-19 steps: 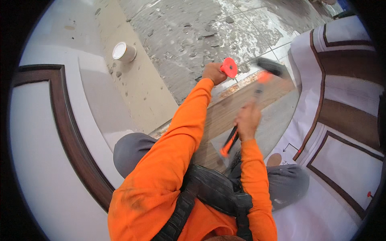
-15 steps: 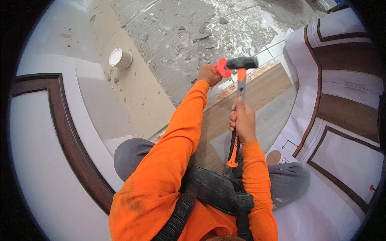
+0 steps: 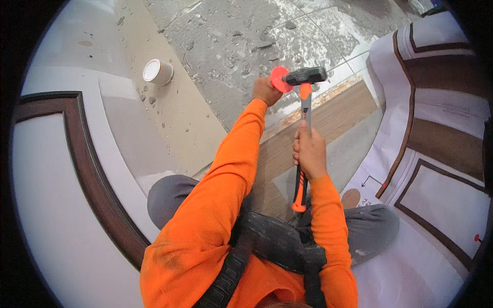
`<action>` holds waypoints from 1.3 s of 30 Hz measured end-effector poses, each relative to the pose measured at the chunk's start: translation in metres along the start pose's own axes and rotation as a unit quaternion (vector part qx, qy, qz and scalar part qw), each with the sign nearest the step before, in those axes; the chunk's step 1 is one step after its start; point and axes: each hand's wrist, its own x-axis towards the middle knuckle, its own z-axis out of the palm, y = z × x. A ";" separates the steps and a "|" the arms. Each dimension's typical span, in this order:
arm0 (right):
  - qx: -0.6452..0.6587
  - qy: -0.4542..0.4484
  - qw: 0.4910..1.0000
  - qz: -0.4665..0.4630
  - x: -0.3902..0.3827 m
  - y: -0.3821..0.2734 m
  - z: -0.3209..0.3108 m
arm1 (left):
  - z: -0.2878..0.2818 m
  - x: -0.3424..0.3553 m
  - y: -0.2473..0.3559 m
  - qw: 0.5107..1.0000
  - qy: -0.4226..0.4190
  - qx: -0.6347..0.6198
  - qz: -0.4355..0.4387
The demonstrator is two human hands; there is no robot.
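My left hand (image 3: 266, 91) grips a chisel with a round red hand guard (image 3: 281, 78); its shaft and tip are mostly hidden behind the guard and hand. My right hand (image 3: 310, 151) is closed round the black and orange handle of a hammer (image 3: 311, 75), whose dark head is at the chisel's struck end by the guard, apparently touching it. Beyond them lies broken, debris-strewn tiled floor (image 3: 226, 46), with a flaking edge along wood-look planks (image 3: 339, 115) beneath my arms.
A white tub (image 3: 158, 72) stands on a beige board (image 3: 179, 128). A pale panel with dark framing (image 3: 46, 169) is at the left. A printed sheet with brown bands (image 3: 441, 149) curves along the right. My bent knees flank my arms.
The hammer has swung left from its raised, blurred position onto the chisel's end. My left hand has shifted slightly left in the picture, still gripping the chisel.
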 end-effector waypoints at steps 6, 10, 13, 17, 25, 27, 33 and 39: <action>0.150 0.125 0.954 -0.228 -0.035 -0.079 -0.026 | 0.000 -0.009 -0.002 0.994 -0.075 0.061 -0.058; 0.139 0.237 0.893 -0.356 -0.023 -0.067 -0.012 | -0.001 -0.008 0.005 0.996 -0.068 0.051 -0.043; -0.039 0.158 0.966 -0.201 0.009 0.027 -0.008 | 0.006 -0.006 0.001 0.996 -0.061 0.053 -0.026; 0.035 0.012 0.999 0.021 -0.008 -0.012 0.002 | 0.002 -0.001 -0.011 0.995 -0.046 0.084 -0.011; 0.188 0.200 0.890 -0.365 -0.041 -0.091 -0.012 | -0.003 -0.015 -0.010 0.993 -0.076 0.069 -0.060; 0.105 0.223 0.906 -0.343 -0.030 -0.055 -0.005 | 0.001 -0.011 -0.010 0.993 -0.069 0.077 -0.048; -0.112 0.031 0.990 -0.075 0.009 0.033 0.006 | 0.002 -0.019 -0.011 0.993 -0.082 0.077 -0.034; 0.146 0.129 0.964 -0.182 -0.046 -0.069 -0.017 | -0.010 -0.018 -0.016 0.995 -0.073 0.057 -0.037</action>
